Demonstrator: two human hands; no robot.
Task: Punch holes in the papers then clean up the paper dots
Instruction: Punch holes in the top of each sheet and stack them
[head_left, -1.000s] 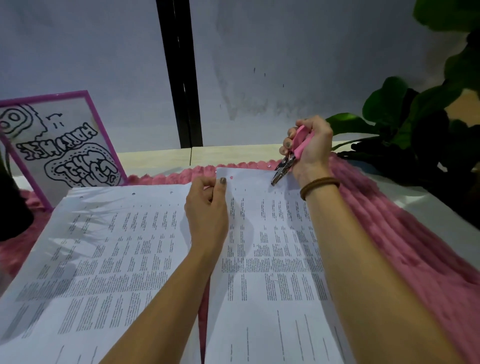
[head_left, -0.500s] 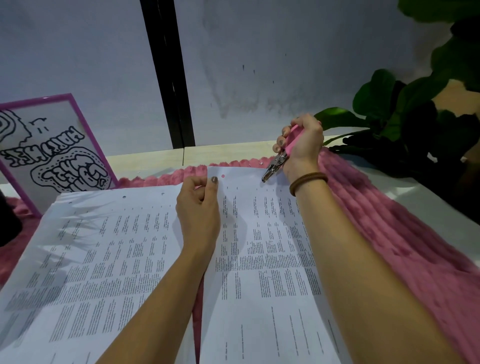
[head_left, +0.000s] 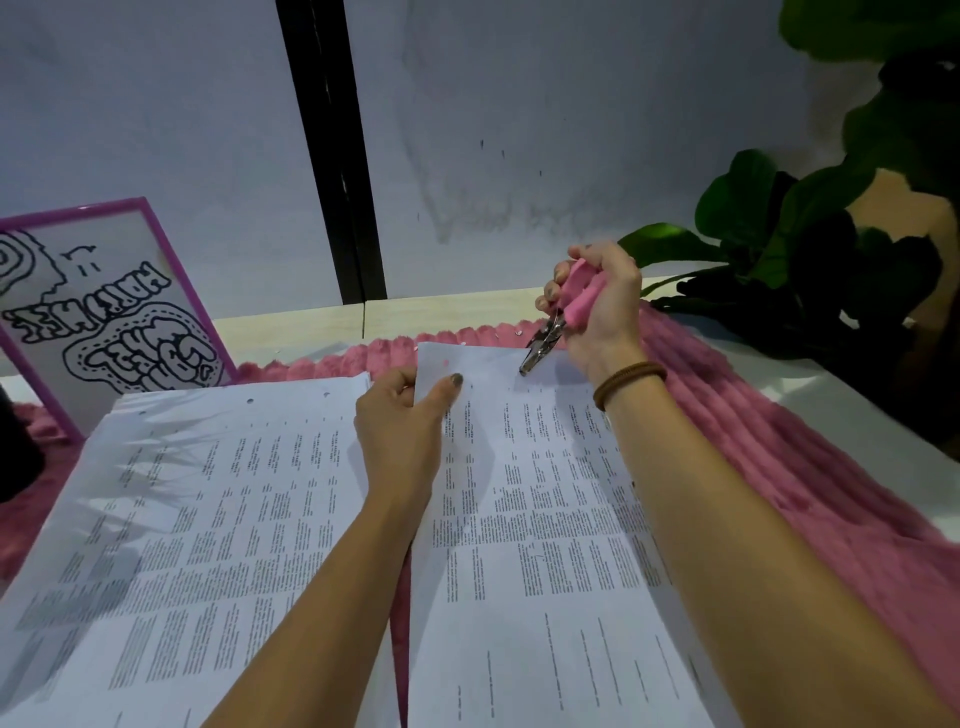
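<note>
The left hand (head_left: 402, 423) pinches the far corner of the right paper (head_left: 545, 519) while the right hand (head_left: 602, 312) grips the hole punch (head_left: 548, 335) at its far edge; a slack pinch could let the hole land off-line.

Dim, bluish — wide-angle edge bending

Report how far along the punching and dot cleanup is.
Done: the left stack shows holes along its top edge, and the right sheet has one near its top left corner. In hand: the left hand pinches that sheet's corner while the right hand grips the pink hole punch at its top edge. Left: more punching perhaps, and the paper dots on the pink mat, not yet cleaned up.
</note>
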